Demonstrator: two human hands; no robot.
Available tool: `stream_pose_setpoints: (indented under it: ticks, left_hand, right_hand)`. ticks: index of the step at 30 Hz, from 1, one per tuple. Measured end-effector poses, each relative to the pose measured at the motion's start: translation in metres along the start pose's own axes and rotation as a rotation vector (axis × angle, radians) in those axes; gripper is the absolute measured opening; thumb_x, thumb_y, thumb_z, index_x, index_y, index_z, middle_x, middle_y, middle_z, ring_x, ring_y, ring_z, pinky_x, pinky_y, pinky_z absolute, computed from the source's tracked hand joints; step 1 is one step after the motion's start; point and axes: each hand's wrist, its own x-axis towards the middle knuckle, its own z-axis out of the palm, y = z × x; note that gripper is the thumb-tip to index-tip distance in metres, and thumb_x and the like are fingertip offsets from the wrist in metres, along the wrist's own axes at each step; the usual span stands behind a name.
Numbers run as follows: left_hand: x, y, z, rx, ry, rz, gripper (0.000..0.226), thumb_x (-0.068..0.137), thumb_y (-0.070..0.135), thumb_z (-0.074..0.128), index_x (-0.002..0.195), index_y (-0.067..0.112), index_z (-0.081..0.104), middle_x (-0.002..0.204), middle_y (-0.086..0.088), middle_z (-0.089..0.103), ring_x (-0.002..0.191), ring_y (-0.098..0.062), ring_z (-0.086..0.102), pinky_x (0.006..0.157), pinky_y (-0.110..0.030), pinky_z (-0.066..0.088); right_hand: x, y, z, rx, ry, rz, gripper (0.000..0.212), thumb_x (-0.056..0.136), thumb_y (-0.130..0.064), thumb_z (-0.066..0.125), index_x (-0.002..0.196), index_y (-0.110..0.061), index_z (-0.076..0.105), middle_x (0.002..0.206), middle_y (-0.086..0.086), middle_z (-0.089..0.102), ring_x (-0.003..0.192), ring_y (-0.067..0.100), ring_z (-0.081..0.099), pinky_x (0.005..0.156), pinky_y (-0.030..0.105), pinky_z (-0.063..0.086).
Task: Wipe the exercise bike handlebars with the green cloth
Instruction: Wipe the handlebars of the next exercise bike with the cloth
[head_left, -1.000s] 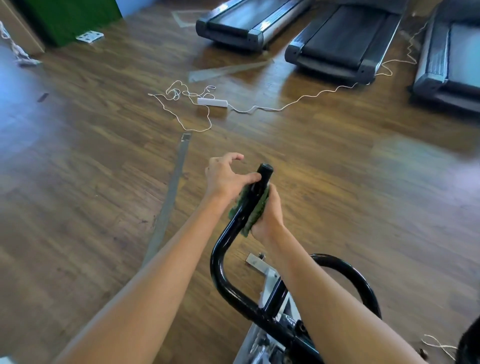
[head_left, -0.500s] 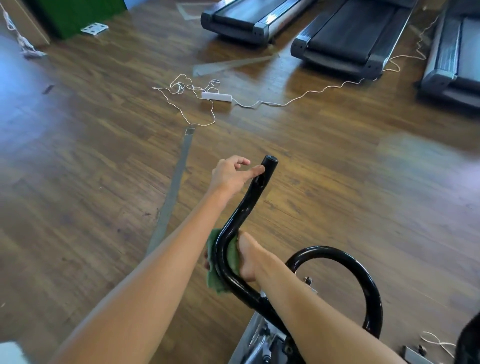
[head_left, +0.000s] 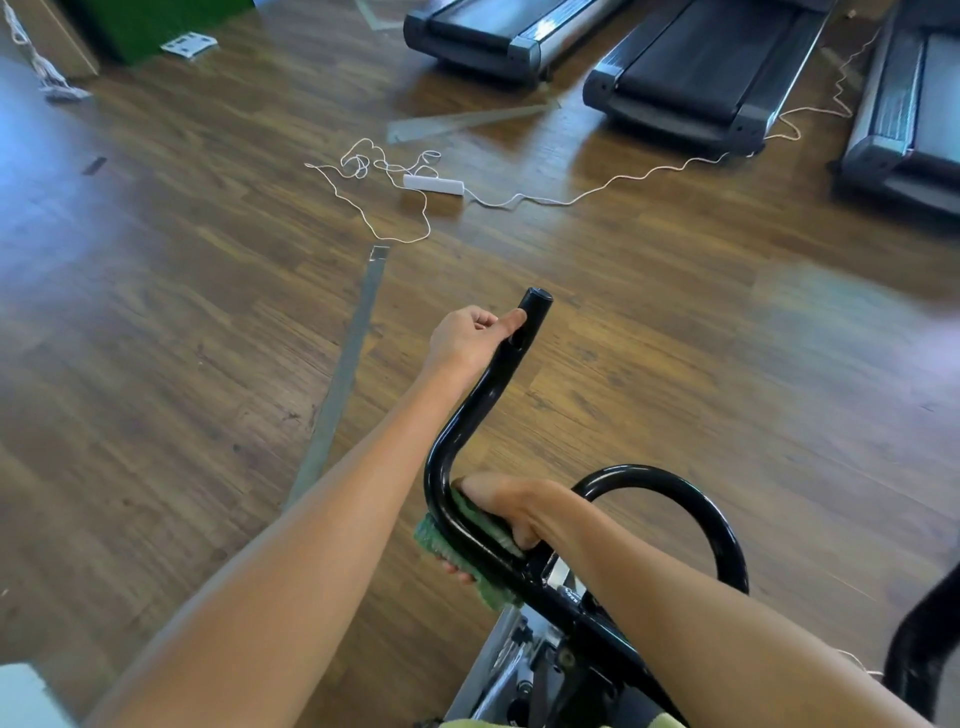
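The black exercise bike handlebar (head_left: 483, 410) rises from the lower middle to a capped end. My left hand (head_left: 470, 340) grips the bar just below that end, thumb along the tube. My right hand (head_left: 506, 501) wraps the green cloth (head_left: 467, 556) around the low bend of the same bar, near where it meets the bike's stem. The other handlebar (head_left: 691, 499) curves in a black loop to the right and nothing touches it.
Wooden floor all around. A white power strip (head_left: 434, 184) with a tangled white cable lies ahead. Treadmills (head_left: 685, 78) stand at the back. A grey floor strip (head_left: 345, 374) runs to the left of the bike. A dark bike part (head_left: 930, 654) shows at the right edge.
My right hand has slid the green cloth down the bar, from near the top end to the low bend by the stem. My left hand kept its grip near the bar's end.
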Motion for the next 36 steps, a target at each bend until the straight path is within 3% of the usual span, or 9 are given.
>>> stream_pose_setpoints:
  ticks: [5,10,13,16,19,22,26,31,36]
  left_hand:
    - [-0.015,-0.021,0.001,0.015,0.105,-0.042,0.053,0.095,0.060,0.042,0.113,0.014,0.059,0.098,0.004,0.058,0.093,-0.015,0.054,0.077,-0.025,0.035]
    - [-0.041,-0.067,0.013,0.019,-0.017,-0.150,0.067,0.093,0.069,0.032,0.117,0.014,0.062,0.100,-0.004,0.067,0.095,-0.022,0.063,0.090,-0.038,0.049]
    - [-0.050,-0.075,0.019,-0.026,-0.052,-0.158,0.060,0.096,0.063,0.032,0.119,0.015,0.059,0.087,0.000,0.067,0.072,-0.015,0.063,0.071,-0.029,0.053]
    - [-0.051,-0.074,0.015,-0.191,-0.082,-0.212,0.047,0.101,0.052,0.035,0.117,0.015,0.059,0.079,-0.003,0.068,0.060,-0.015,0.061,0.058,-0.027,0.049]
    - [-0.051,-0.078,0.014,-0.245,-0.069,-0.219,0.045,0.102,0.048,0.037,0.116,0.014,0.062,0.071,-0.006,0.068,0.050,-0.015,0.060,0.054,-0.027,0.052]
    - [-0.052,-0.081,0.016,-0.225,-0.039,-0.199,0.051,0.101,0.050,0.038,0.111,0.008,0.066,0.066,-0.007,0.065,0.045,-0.016,0.058,0.052,-0.027,0.052]
    - [-0.051,-0.083,0.019,-0.160,-0.008,-0.177,0.053,0.100,0.053,0.036,0.112,0.011,0.066,0.069,-0.006,0.066,0.051,-0.018,0.060,0.063,-0.034,0.058]
    - [-0.053,-0.083,0.023,-0.055,0.035,-0.123,0.056,0.099,0.056,0.031,0.117,0.015,0.065,0.072,-0.006,0.069,0.058,-0.020,0.065,0.075,-0.040,0.060]
    - [-0.057,-0.082,0.027,0.070,0.098,-0.083,0.056,0.101,0.054,0.026,0.125,0.016,0.060,0.077,-0.003,0.068,0.062,-0.016,0.064,0.070,-0.032,0.054]
  right_hand:
    - [-0.029,-0.023,-0.026,0.260,0.437,-0.347,0.050,0.104,-0.036,0.030,0.111,0.000,0.063,0.080,0.017,0.068,0.067,0.029,0.064,0.071,0.040,0.056]
    - [-0.100,-0.003,-0.047,0.334,0.447,-0.567,0.054,0.099,-0.054,0.044,0.106,-0.003,0.063,0.085,0.018,0.069,0.067,0.029,0.065,0.065,0.036,0.055]
    - [-0.122,0.028,-0.023,-0.090,0.524,-0.741,0.063,0.087,-0.074,0.041,0.105,-0.018,0.065,0.088,0.002,0.071,0.070,0.015,0.066,0.067,0.032,0.056]
    - [-0.101,0.080,0.010,-0.685,0.738,-0.967,0.052,0.089,-0.073,0.041,0.121,-0.038,0.061,0.114,-0.012,0.064,0.099,0.009,0.063,0.092,0.036,0.053]
    - [-0.067,0.129,0.012,-1.432,0.787,-1.063,0.046,0.095,-0.056,0.043,0.138,-0.042,0.051,0.150,-0.009,0.043,0.138,0.014,0.040,0.120,0.043,0.021]
    - [-0.066,0.125,-0.015,-1.609,0.770,-1.010,0.048,0.098,-0.054,0.040,0.146,-0.049,0.037,0.159,-0.009,0.032,0.144,0.014,0.030,0.122,0.043,0.009]
    - [-0.077,0.099,-0.031,-1.295,1.097,-0.830,0.047,0.099,-0.062,0.030,0.140,-0.046,0.047,0.149,-0.010,0.044,0.142,0.016,0.033,0.121,0.042,0.005]
    - [-0.074,0.106,-0.026,-1.476,1.019,-0.878,0.054,0.097,-0.068,0.028,0.129,-0.039,0.060,0.136,-0.008,0.055,0.130,0.016,0.043,0.117,0.041,0.021]
    - [-0.104,0.095,-0.071,-1.007,1.323,-0.551,0.053,0.096,-0.069,0.025,0.105,-0.032,0.062,0.105,-0.007,0.057,0.094,0.019,0.058,0.072,0.034,0.041]
